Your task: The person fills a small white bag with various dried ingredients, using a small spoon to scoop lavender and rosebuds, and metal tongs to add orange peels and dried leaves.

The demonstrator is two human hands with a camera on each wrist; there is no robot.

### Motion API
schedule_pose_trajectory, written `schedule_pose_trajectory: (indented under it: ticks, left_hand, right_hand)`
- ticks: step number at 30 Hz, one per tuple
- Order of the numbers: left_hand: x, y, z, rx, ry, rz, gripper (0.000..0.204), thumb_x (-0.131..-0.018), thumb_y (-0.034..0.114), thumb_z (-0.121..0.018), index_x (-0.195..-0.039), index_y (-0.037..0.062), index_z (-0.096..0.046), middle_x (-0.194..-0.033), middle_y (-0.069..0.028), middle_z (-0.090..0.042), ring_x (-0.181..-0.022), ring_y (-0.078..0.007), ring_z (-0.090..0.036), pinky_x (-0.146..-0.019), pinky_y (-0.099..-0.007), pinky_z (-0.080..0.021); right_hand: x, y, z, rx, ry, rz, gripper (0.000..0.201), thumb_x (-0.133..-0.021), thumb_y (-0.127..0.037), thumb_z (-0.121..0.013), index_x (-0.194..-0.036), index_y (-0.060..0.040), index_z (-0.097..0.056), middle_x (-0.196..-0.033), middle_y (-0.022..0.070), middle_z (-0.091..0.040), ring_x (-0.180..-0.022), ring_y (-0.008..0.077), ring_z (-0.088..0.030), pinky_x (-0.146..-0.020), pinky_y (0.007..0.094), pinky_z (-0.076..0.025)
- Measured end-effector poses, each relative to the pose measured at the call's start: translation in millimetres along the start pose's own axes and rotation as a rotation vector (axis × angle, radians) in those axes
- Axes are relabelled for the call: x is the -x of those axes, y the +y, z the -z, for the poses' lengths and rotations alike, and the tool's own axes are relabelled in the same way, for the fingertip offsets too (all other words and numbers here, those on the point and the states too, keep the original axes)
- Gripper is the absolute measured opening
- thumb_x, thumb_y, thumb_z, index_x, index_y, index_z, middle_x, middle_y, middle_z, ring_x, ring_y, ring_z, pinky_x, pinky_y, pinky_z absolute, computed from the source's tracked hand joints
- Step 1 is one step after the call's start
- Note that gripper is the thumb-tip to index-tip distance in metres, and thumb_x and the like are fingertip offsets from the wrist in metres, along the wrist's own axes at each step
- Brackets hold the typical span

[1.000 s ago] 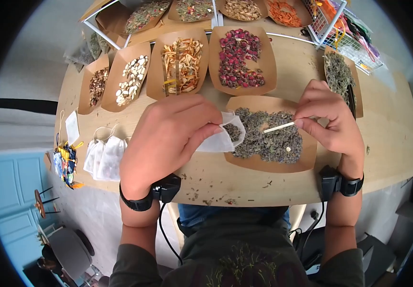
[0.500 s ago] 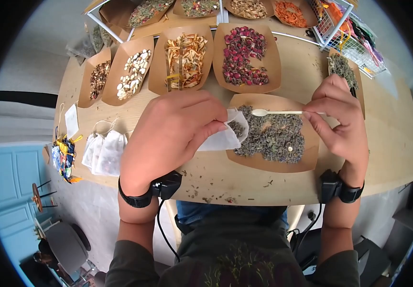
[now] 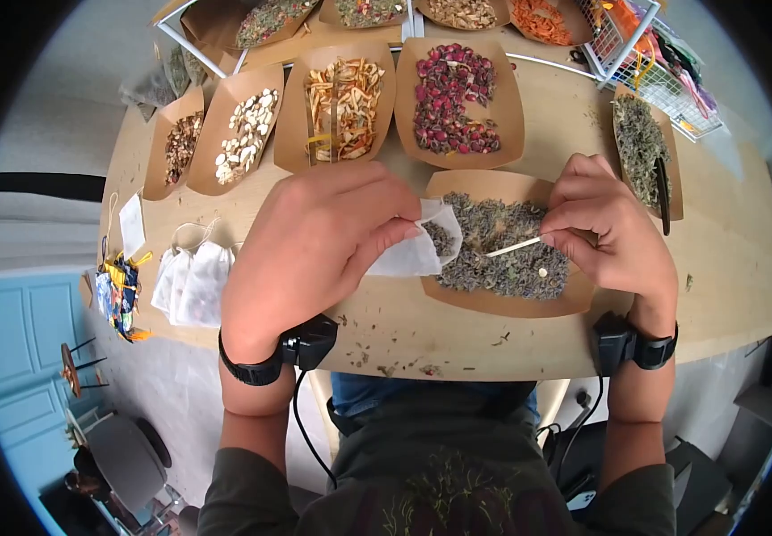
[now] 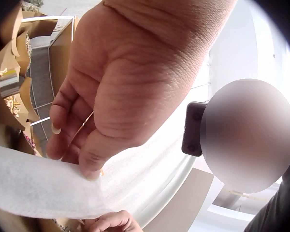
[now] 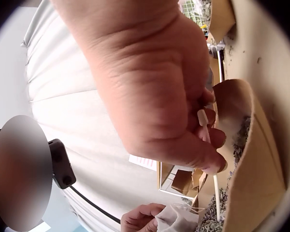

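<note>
In the head view the left hand (image 3: pixel 328 241) pinches the rim of a white mesh bag (image 3: pixel 401 257) between thumb and fingers. The bag lies on its side with its mouth facing right, and dried herb shows inside. The right hand (image 3: pixel 614 232) pinches a thin pale spoon (image 3: pixel 516 246); its tip is down in the grey-purple dried flowers (image 3: pixel 516 279) of a brown paper tray (image 3: pixel 457 304). In the right wrist view the spoon's handle (image 5: pixel 216 193) slants down from the fingers into the flowers.
Behind are trays of red rosebuds (image 3: pixel 453 98), orange peel strips (image 3: pixel 350 98), white slices (image 3: pixel 247 134) and brown pieces. Filled white bags (image 3: pixel 197 284) lie at left. A tray of grey-green herb (image 3: pixel 641 143) with black tongs (image 3: pixel 663 196) stands at right, near a wire basket (image 3: pixel 681 103).
The spoon was lifted level above the flowers near the bag half a second ago; now its tip is lowered into them. The left hand still holds the bag.
</note>
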State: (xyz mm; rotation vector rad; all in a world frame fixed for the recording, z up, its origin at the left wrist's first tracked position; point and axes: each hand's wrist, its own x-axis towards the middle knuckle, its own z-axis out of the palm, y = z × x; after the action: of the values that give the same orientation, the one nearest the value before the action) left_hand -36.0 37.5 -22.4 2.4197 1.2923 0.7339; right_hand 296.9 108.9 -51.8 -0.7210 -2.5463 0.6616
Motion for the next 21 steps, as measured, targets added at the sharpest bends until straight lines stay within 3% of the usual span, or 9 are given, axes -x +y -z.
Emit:
schedule_pose_trajectory:
  ticks: [10,16,21]
  left_hand:
    - [1.0,-0.2,0.1,-0.012,0.011,-0.007,0.015,-0.089,0.002,-0.083,-0.102,0.0026,-0.075,-0.101,-0.0132,-0.076,-0.093,-0.0366,-0.074,-0.081,-0.0434,-0.059]
    - [1.3,-3.4,-1.8,0.007,0.028,-0.028,0.014,-0.091,0.005,-0.082,-0.102,0.0032,-0.075,-0.099,-0.0126,-0.075,-0.089,-0.0372,-0.072,-0.079,-0.0445,-0.058]
    - [0.6,-4.2,-3.5,0.019,0.030,-0.033,0.014,-0.090,0.005,-0.081,-0.102,0.0032,-0.075,-0.098,-0.0129,-0.074,-0.088,-0.0377,-0.072,-0.078,-0.0447,-0.057]
  right_hand:
    - [2.3,3.7,7.7,-0.134,0.043,-0.055,0.011,-0.079,0.003,-0.079,-0.085,-0.0048,-0.077,-0.080,0.0041,-0.068,-0.086,0.0272,-0.060,-0.090,0.0411,-0.045]
    - [-4.6,-10.8,6.9,-0.207,0.191,-0.026,0.011,-0.080,0.003,-0.082,-0.090,-0.0024,-0.080,-0.083,0.0056,-0.070,-0.085,0.0261,-0.058,-0.087,0.0406,-0.046]
    - [-10.1,-25.3,-0.5,-0.025,0.292,0.107,0.015,-0.078,0.002,-0.084,-0.092,-0.0015,-0.083,-0.085,0.0063,-0.069,-0.084,0.0264,-0.058,-0.085,0.0420,-0.045]
